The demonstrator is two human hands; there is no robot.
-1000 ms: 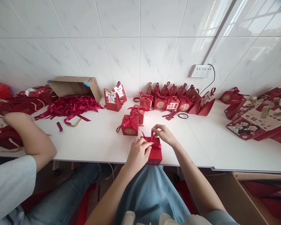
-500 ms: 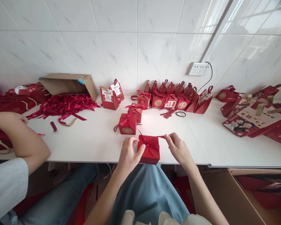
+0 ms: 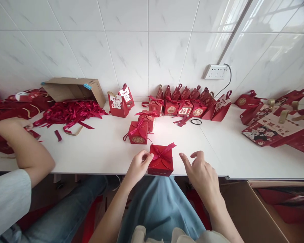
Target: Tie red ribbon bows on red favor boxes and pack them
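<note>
At the table's front edge sits a red gift box (image 3: 160, 166) with petal-like flaps on its lid. A shiny crimson ribbon (image 3: 162, 154) is knotted across its top, one loose end pointing up and right. My left hand (image 3: 138, 165) is at the box's left side, thumb and forefinger pinched together on the ribbon near the knot; the exact grip is partly hidden. My right hand (image 3: 201, 172) hovers right of the box with nothing in it, thumb and forefinger apart. Just behind stands another ribboned red box (image 3: 138, 133) with a gold emblem.
Several red boxes (image 3: 184, 108) stand in rows along the tiled wall. Ribbons (image 3: 71, 113) spill from a cardboard box (image 3: 73, 81) at left, near a co-worker's arm (image 3: 34, 148). Red gift bags (image 3: 276, 128) lie at right. A black ring (image 3: 196, 122) lies on the white table (image 3: 96, 152).
My right hand has let go of the ribbon end and moved down and right, its fingers parting. My left thumb has drawn back to the box's left side.
</note>
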